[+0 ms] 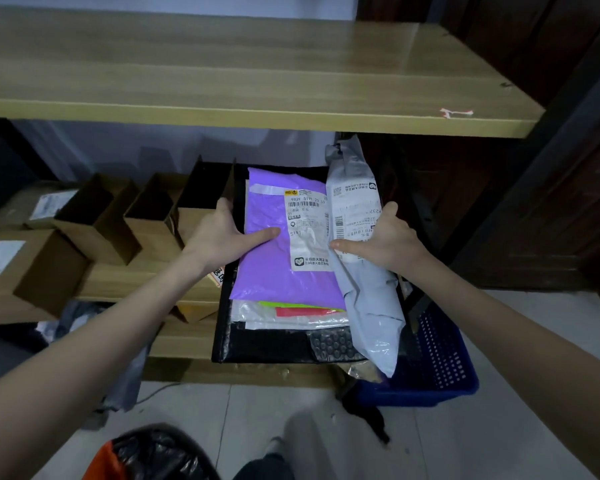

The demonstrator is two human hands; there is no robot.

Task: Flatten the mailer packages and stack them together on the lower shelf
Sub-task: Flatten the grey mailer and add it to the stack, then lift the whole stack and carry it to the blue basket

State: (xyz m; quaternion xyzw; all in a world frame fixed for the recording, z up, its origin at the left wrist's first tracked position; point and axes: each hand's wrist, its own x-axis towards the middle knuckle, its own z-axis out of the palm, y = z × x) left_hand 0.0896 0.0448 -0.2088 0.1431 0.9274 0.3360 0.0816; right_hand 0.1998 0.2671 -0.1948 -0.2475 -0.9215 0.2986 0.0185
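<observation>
Lying flat, purple mailer point(278, 251), left hand point(219, 237) pressing, right hand point(385, 237) fingers gripping grey mailer point(364, 289)

Mailers being handled on lower shelf point(174, 341).
Purple mailer point(278, 258) atop stack is pressed by left hand point(222, 237); grey mailer point(361, 271) alongside is gripped by right hand point(385, 237).

Dim, cool indoor light here, and it falls from above: the upper shelf point(257, 71) catches it and glows pale, while the space beneath sits in shadow. Soft shadows smear the back wall point(153, 147). A mild sheen on the purple mailer point(274, 265) (the label print stays partly readable). Wide-angle bending curves the shelf edges, and the forearms stretch at the corners. The far right goes almost black.
</observation>
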